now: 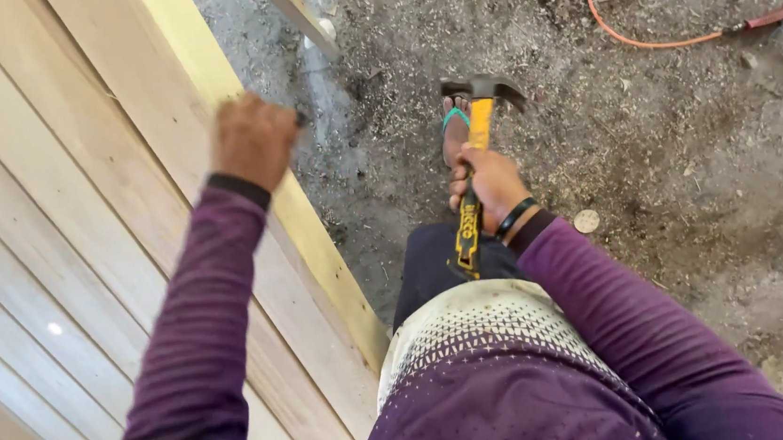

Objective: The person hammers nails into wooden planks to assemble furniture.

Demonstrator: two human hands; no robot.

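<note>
Two hands are busy here, each on its own job. The right hand [492,183] is wrapped tight round the yellow and black handle of a claw hammer [474,137], whose dark head is raised over the sawdust-strewn ground [688,156], just above a sandalled foot [455,125]. The left hand [252,140] is bunched against the top edge of the pale timber boards [79,210], fingers curled in; a small dark thing pokes out at the knuckles, perhaps a nail, though it is too blurred to be sure. To my eye this is the setting-up for a blow: fastener held at the plank's edge, hammer cocked back. The next move calls for a short, well-aimed tap that keeps clear of those pinching fingers. An orange cable [620,30] trails across the dirt, well apart.
</note>
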